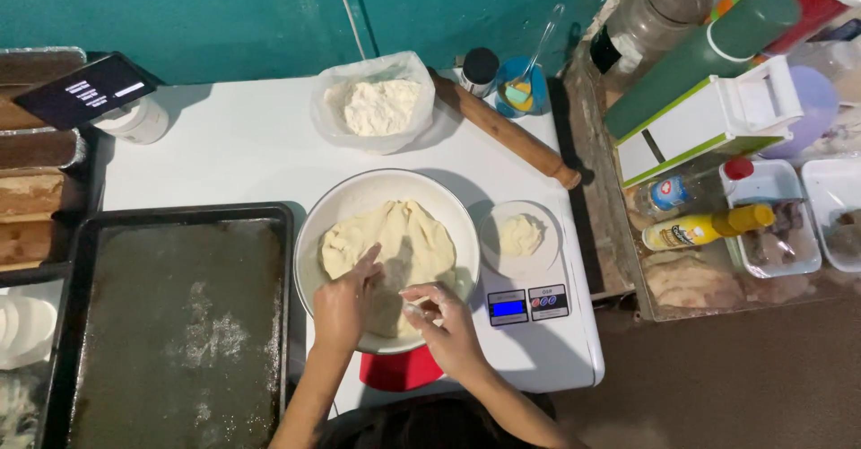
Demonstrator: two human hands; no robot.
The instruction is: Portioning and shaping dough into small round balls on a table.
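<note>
Pale dough (399,247) sits in a white bowl (334,207) at frame centre on the worktop (233,144); left hand (345,305) presses into it with fingers spread, holding nothing, right hand (444,323) pinches a small dough bit. Risk: sticky dough could drag the bowl toward the near edge, or flour could foul the scale (529,305) lower right. Scale dish (518,238) holds a dough lump, bag (377,99) at top centre holds flour, tray (179,323) lower left only flour dust.

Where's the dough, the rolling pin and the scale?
Dough (404,238), head view, on its top.
Rolling pin (507,130), head view, mid barrel.
Scale (529,304), head view, display panel.
</note>
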